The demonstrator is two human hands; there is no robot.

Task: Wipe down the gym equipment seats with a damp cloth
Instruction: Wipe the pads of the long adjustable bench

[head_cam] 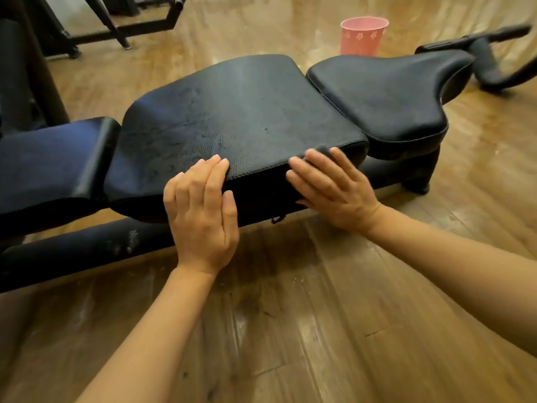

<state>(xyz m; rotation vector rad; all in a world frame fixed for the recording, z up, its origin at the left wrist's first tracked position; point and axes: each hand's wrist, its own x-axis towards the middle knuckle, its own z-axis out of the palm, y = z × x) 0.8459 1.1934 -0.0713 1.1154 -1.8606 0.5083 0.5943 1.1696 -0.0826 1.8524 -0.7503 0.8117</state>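
A low black workout bench lies across the wooden floor. Its wide middle pad point(238, 112) has damp-looking streaks on top. My left hand point(203, 216) rests on that pad's near edge, its straight fingers lying over the seam. My right hand point(331, 190) presses flat against the pad's near right corner, with a dark cloth point(322, 151) bunched under its fingers. Most of the cloth is hidden by the hand and blends with the black side of the pad. A narrower saddle-shaped seat pad point(383, 94) adjoins on the right.
A dark blue pad point(49, 161) continues the bench to the left, above a black frame tube point(87, 245). A pink bucket point(363, 34) stands on the floor behind the bench. Black handlebars point(479, 53) stick out far right. Another machine's frame point(116, 21) stands at the back left.
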